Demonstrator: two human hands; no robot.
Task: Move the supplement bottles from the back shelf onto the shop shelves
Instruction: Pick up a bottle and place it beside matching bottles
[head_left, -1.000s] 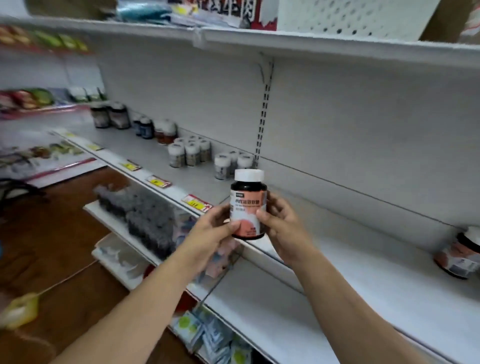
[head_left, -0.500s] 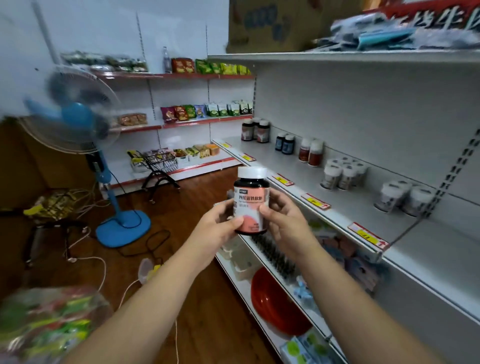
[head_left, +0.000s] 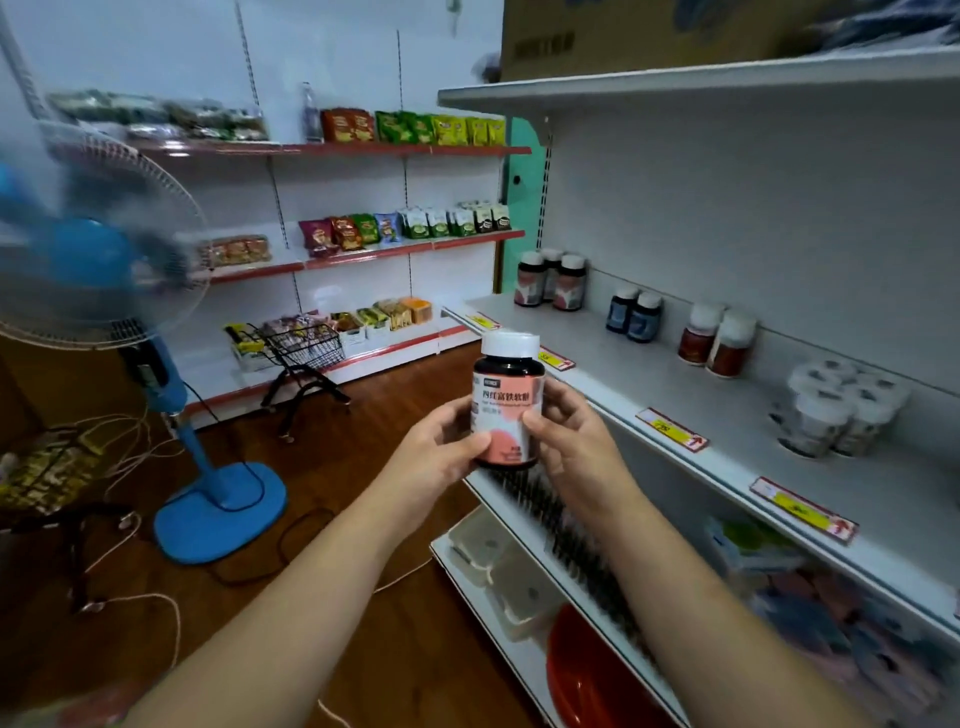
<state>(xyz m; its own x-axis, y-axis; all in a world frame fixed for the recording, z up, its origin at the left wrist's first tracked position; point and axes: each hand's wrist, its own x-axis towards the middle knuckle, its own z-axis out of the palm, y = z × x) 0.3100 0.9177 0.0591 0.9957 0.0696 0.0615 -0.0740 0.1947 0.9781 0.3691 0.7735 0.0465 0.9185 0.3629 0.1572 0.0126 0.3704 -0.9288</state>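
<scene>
Both hands, left hand (head_left: 441, 447) and right hand (head_left: 574, 441), clasp one upright bottle (head_left: 506, 402) by its label, held out at 12 o'clock, just short of the shelf (head_left: 649, 384) at 2 o'clock. Likely light, rigid, smooth; grip the body, not the cap

Bare shelf (head_left: 649, 384) front; bottle groups (head_left: 634, 316) crowd its back

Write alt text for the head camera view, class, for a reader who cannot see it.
Both hands, left hand and right hand, hold a dark supplement bottle with a white cap upright before a white shop shelf. On that shelf stand grouped bottles. A blue standing fan is on the left.
</scene>
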